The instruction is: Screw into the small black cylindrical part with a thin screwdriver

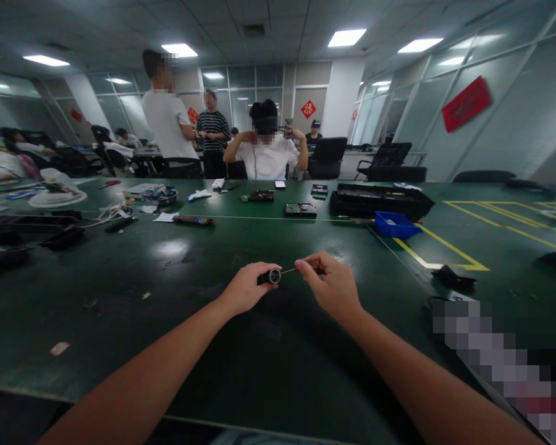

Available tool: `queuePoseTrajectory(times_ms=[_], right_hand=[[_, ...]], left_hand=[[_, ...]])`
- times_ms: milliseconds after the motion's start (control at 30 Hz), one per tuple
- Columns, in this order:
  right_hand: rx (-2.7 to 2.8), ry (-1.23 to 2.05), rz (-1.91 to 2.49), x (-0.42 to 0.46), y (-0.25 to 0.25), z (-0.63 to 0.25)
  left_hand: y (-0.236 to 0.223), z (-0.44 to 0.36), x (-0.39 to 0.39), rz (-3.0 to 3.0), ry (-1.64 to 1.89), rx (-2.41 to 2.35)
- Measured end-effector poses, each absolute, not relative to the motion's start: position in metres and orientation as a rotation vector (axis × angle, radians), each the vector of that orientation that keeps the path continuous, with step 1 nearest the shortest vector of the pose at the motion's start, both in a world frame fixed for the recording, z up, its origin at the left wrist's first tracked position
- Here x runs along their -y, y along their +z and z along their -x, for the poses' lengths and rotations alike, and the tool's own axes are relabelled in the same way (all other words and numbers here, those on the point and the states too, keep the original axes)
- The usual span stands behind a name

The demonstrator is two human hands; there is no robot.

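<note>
My left hand (245, 289) is closed around a short black cylinder (274, 276) with a silver ring at its open round end, which faces me. From the right, my right hand (334, 287) pinches a thin metal rod (288, 271), with a bit of red showing at the fingertips. The rod's tip reaches the rim of the cylinder; whether it goes inside I cannot tell. Both hands are above the green tabletop (269, 377), the cylinder between them.
Circuit boards and a hard drive (300, 210) lie ahead, with a blue bin (396, 225) and a long black casing (380, 201) to the right. A dark pen-shaped tool (193, 220) lies left of centre. A person (271, 154) sits across the table.
</note>
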State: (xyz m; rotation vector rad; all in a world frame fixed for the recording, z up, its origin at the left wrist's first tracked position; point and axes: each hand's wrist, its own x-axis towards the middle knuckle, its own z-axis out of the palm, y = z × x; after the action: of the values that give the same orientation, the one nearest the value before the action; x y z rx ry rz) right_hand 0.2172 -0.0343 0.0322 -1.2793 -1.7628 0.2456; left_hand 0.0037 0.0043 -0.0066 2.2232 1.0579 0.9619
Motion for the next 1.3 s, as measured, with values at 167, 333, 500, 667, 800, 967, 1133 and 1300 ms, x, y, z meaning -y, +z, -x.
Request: queuePoseTrajectory(times_ms=[167, 333, 500, 667, 800, 967, 1133, 1300], right_hand=[[1.819, 0.320, 1.186, 0.036, 0.035, -0.217], [1.828, 0.352, 1.227, 0.035, 0.036, -0.216], [1.777, 0.343, 1.276, 0.034, 0.036, -0.215], [1.814, 0.363, 1.251, 0.034, 0.035, -0.216], [1.729, 0.408, 1.245, 0.032, 0.031, -0.216], [1.506, 0.669, 1.129, 0.025, 0.026, -0.214], [1.216, 0.967, 0.996, 0.012, 0.014, -0.213], [1.009, 1.148, 1.001, 0.002, 0.006, -0.216]], left_hand=[[-0.007, -0.003, -0.006, -2.223, 0.985, -1.070], [-0.007, -0.003, -0.005, -2.226, 0.957, -1.078], [-0.006, -0.003, -0.005, -2.240, 0.954, -1.080], [-0.007, -0.002, -0.005, -2.250, 0.980, -1.077], [-0.007, -0.003, -0.005, -2.258, 0.947, -1.067], [-0.009, -0.003, -0.007, -2.241, 0.976, -1.094], [-0.011, -0.002, -0.009, -2.211, 1.024, -1.071], [-0.008, -0.003, -0.011, -2.337, 0.988, -1.013]])
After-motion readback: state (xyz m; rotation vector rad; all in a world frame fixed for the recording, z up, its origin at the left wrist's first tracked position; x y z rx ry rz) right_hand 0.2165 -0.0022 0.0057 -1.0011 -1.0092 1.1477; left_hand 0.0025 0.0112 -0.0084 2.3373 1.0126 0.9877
